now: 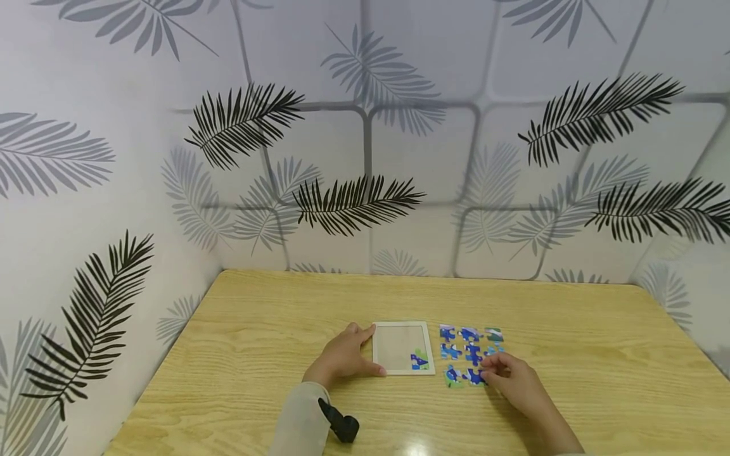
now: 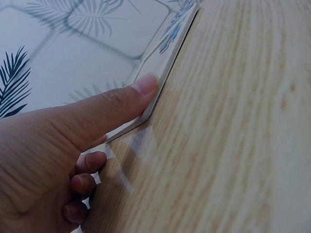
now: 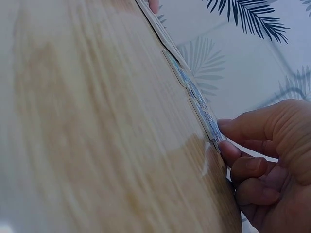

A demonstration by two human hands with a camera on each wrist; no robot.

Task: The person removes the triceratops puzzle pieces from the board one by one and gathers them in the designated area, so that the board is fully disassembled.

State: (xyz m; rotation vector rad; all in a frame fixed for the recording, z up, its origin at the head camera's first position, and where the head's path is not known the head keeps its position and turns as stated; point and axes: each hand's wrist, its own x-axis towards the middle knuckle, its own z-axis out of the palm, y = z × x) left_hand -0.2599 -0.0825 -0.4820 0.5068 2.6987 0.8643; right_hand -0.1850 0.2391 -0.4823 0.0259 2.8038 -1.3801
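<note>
A white square puzzle tray (image 1: 402,372) lies on the table, with a small blue and green joined section (image 1: 420,361) in its lower right corner. My left hand (image 1: 348,354) holds the tray by its left side. In the left wrist view the thumb (image 2: 146,85) presses on the tray's corner. Right of the tray, several blue jigsaw pieces (image 1: 472,353) are laid out in rows. My right hand (image 1: 516,383) is at the lower right end of these rows. Its thumb and forefinger pinch the edge of a jigsaw piece (image 3: 214,133), mostly hidden by the fingers.
The wooden table (image 1: 274,316) runs back to a wall (image 1: 422,240) printed with leaves. A black strap end (image 1: 342,425) sticks out by the left sleeve (image 1: 302,418).
</note>
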